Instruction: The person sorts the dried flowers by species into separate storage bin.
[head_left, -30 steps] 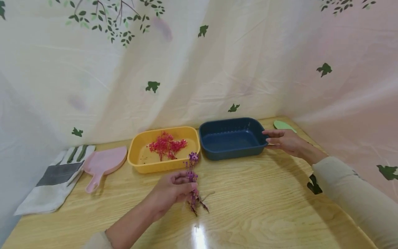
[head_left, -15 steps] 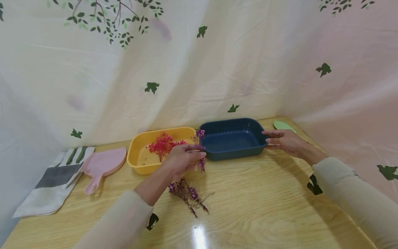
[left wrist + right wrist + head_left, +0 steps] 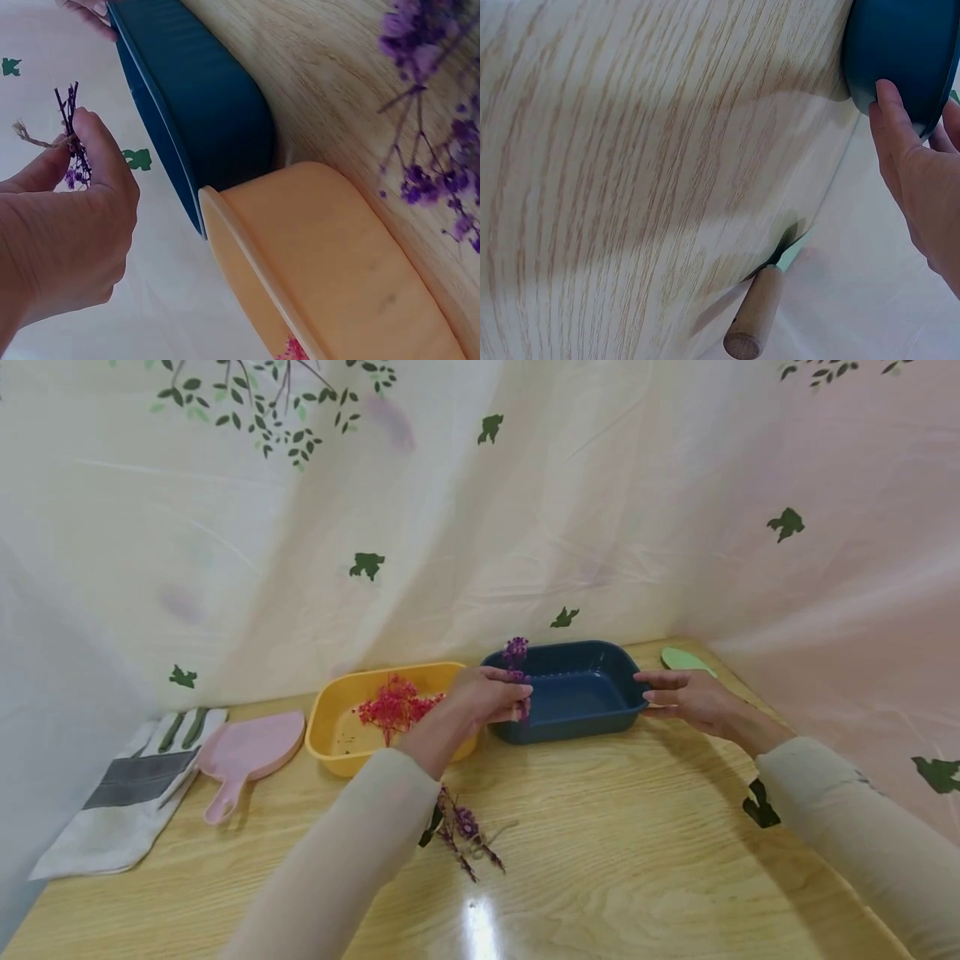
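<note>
The step in hand looks to be settling a purple sprig (image 3: 515,653) in the blue tray (image 3: 577,727): the left hand (image 3: 483,693) has it pinched between thumb and fingers by the stems, near a bit of twine (image 3: 45,144), above the tray's left end. To do it well, I would hold that pinch light, since dried blooms probably shed easily, lower the sprig clear of the rim, and part the fingers only once the stems are supported. The right hand (image 3: 690,700) has its fingers grasping the tray's opposite end wall, which should steady it, provided it does not pull. As for numbers, there is one blue tray, one yellow tray (image 3: 341,765) just beside it, one pink pan with a handle (image 3: 255,747) and one green trowel (image 3: 688,660) with a wooden grip. One purple sprig is held; more purple flowers (image 3: 467,822) lie on the bench (image 3: 615,843), with two stem ends showing, but the left sleeve covers part, so I cannot tell how many bunches there are. Red flowers (image 3: 396,703) sit in the yellow tray, partly hidden and uncountable, and what look like gloves (image 3: 138,781) lie at far left, one or a pair unclear
</note>
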`<action>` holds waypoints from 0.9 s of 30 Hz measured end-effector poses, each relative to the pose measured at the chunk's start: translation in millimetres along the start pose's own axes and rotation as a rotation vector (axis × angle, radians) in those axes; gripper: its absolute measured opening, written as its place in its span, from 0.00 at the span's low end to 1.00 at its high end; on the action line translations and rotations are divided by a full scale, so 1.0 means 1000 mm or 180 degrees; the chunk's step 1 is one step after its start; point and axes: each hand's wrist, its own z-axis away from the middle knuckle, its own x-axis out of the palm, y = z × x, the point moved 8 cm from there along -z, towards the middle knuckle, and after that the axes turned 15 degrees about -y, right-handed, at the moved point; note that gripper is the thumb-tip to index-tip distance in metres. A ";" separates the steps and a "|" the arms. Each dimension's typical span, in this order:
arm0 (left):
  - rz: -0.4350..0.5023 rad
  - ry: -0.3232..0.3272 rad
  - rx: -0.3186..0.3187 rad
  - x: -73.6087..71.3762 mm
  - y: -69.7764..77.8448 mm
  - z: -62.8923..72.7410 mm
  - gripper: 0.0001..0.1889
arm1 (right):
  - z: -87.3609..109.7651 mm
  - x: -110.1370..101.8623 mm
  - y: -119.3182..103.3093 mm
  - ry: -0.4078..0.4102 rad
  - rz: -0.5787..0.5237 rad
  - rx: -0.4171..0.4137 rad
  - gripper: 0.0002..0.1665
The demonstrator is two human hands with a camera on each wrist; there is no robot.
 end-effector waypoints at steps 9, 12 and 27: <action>0.0026 0.0269 -0.0161 0.004 0.002 -0.013 0.21 | 0.000 -0.002 0.001 0.0012 -0.0003 -0.0010 0.32; 0.0070 0.0299 -0.0188 0.003 0.000 -0.018 0.17 | 0.001 -0.002 0.001 -0.0005 -0.0025 -0.0006 0.32; -0.0285 0.0487 -0.0190 -0.009 0.001 -0.020 0.31 | 0.000 -0.003 0.002 -0.0021 0.0056 0.0026 0.32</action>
